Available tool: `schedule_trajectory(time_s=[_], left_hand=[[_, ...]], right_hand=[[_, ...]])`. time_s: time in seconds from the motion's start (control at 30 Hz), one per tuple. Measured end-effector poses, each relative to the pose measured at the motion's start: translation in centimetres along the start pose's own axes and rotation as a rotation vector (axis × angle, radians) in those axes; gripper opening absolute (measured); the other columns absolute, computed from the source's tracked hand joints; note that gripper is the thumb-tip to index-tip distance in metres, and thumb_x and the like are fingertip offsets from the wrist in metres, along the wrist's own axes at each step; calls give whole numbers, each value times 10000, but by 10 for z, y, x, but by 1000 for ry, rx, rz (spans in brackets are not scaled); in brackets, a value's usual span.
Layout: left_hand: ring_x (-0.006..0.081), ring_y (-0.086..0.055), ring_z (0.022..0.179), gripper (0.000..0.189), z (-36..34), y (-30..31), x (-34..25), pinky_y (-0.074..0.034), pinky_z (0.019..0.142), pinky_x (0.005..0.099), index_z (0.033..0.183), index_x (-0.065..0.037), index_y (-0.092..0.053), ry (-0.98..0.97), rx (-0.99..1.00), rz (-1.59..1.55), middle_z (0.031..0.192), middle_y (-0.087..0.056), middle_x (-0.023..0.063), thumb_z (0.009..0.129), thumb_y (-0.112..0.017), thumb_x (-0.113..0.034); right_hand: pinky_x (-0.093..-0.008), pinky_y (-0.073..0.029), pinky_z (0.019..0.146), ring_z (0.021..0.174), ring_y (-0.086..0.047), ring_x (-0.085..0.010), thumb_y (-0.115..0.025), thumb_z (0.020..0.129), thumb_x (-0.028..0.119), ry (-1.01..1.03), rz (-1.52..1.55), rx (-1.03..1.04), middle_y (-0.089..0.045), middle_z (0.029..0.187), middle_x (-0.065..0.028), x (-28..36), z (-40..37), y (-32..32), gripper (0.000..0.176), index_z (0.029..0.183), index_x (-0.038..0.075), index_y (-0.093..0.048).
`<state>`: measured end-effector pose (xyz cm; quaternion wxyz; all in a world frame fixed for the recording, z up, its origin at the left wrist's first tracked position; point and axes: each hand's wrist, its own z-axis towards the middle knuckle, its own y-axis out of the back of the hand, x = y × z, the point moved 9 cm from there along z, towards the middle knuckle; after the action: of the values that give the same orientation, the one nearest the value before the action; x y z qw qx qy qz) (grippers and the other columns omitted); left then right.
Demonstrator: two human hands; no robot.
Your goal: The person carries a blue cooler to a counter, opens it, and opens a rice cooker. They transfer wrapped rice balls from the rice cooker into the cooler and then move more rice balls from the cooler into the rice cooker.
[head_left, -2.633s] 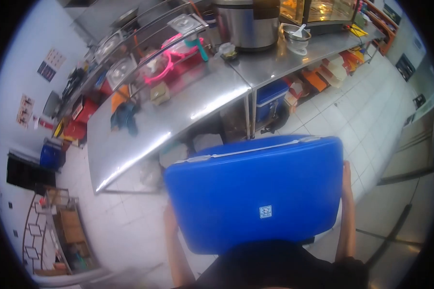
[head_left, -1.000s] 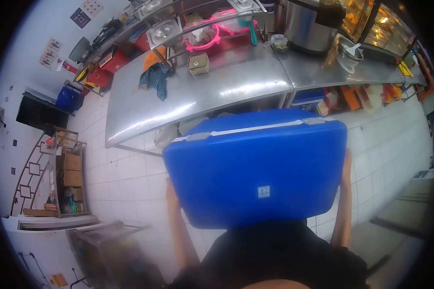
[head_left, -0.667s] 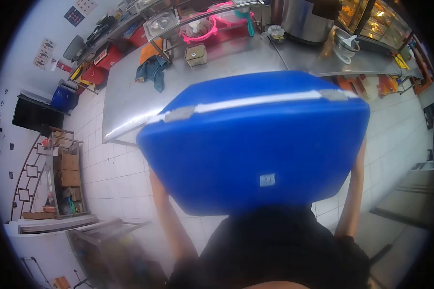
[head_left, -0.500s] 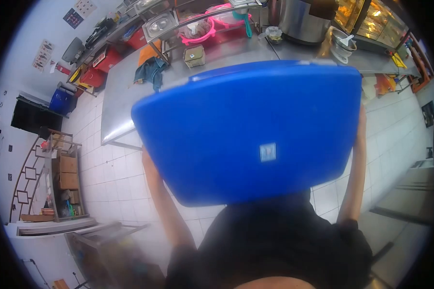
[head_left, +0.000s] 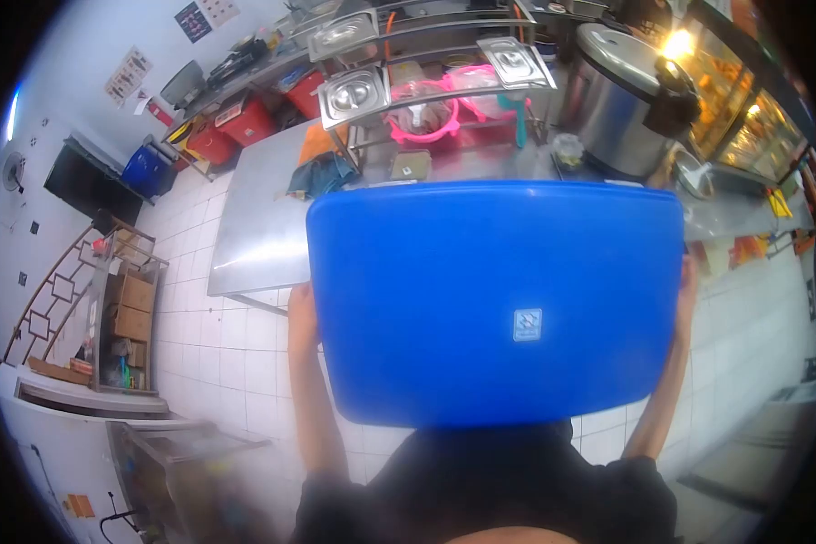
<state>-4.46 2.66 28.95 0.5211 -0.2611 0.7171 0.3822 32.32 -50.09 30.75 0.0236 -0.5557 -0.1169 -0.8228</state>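
A large blue plastic box [head_left: 480,290] fills the middle of the head view, its broad smooth face turned up toward me. A small pale label [head_left: 528,325] is stuck on that face. My left hand [head_left: 303,313] grips the box's left side, and my right hand [head_left: 686,290] grips its right side. The fingers of both hands are mostly hidden behind the edges. The box is held up in front of my body, before the steel table [head_left: 258,231]. What is inside or under it cannot be seen.
Steel lidded pans [head_left: 354,95], pink baskets [head_left: 423,122] and a big steel pot [head_left: 612,104] stand at the back. A dark blue cloth [head_left: 322,174] lies on the table. A shelf with cardboard boxes [head_left: 134,308] is at left, and a lit glass display case [head_left: 743,109] at right.
The box sits lower and further right in view, its face now level rather than tilted. The view has shifted, showing more of the back counter. Both hands keep their hold.
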Motion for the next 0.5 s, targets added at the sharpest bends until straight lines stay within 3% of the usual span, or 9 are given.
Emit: schedule_trajectory(time_s=[0.23,0.27,0.5], left_hand=[[99,-484,556,554,46,-10,-29,-388,474,278,766,70,-589,43,45,4,631,-536,30,941,-478,-443],[99,-484,556,554,53,-13,-39,-388,474,278,766,70,-589,42,31,-13,631,-536,30,941,-478,-443],[101,-524,644,572,88,-16,-34,-429,560,265,834,52,-626,220,46,-208,720,-589,57,923,-499,-498]], right_hand=[[-187,-463,597,762,-569,-56,-631,864,85,-33,-45,53,-596,881,-58,10,70,-21,232,1011,61,-453],[-232,-493,704,840,-580,-99,-606,870,73,-310,-144,128,-589,940,-82,-8,80,-16,209,1024,40,-468],[-238,-492,714,849,-580,-105,-600,874,75,-117,-230,139,-588,945,-83,19,140,-70,202,1023,39,-470]])
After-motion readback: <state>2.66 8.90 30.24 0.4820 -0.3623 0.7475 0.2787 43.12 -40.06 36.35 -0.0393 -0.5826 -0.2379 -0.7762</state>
